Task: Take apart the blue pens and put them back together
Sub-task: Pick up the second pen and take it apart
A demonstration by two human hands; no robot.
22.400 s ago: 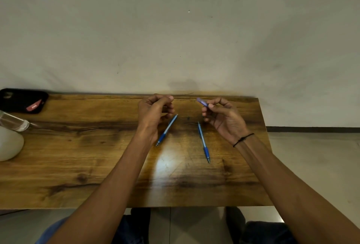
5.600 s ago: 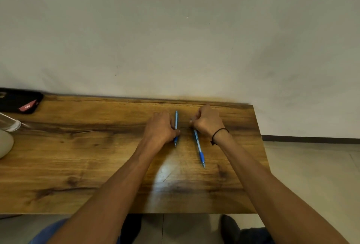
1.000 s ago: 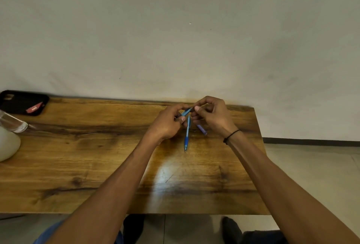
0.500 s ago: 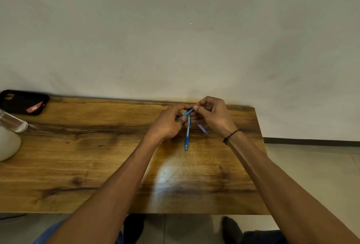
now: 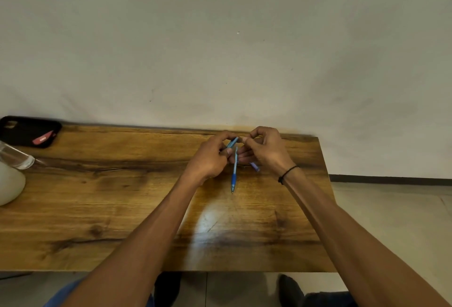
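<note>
Over the far middle of the wooden table (image 5: pixel 122 208), my left hand (image 5: pixel 210 157) and my right hand (image 5: pixel 267 150) meet with fingers curled. Between them they pinch a blue pen (image 5: pixel 232 142), whose light-blue barrel shows between my left fingertips. A violet-blue end piece (image 5: pixel 254 166) sticks out below my right hand; whether it belongs to the held pen is unclear. A second blue pen (image 5: pixel 234 175) lies on the table just under my hands, tip pointing toward me.
A black phone case (image 5: pixel 27 131) lies at the far left corner against the wall. A clear glass (image 5: pixel 17 158) and a white rounded object (image 5: pixel 9 184) stand at the left edge. The table's right edge (image 5: pixel 325 196) is close to my right wrist.
Since 5.6 s ago both hands have lifted one pen off the table and hold it between them. Over the last second the hands have barely moved.
</note>
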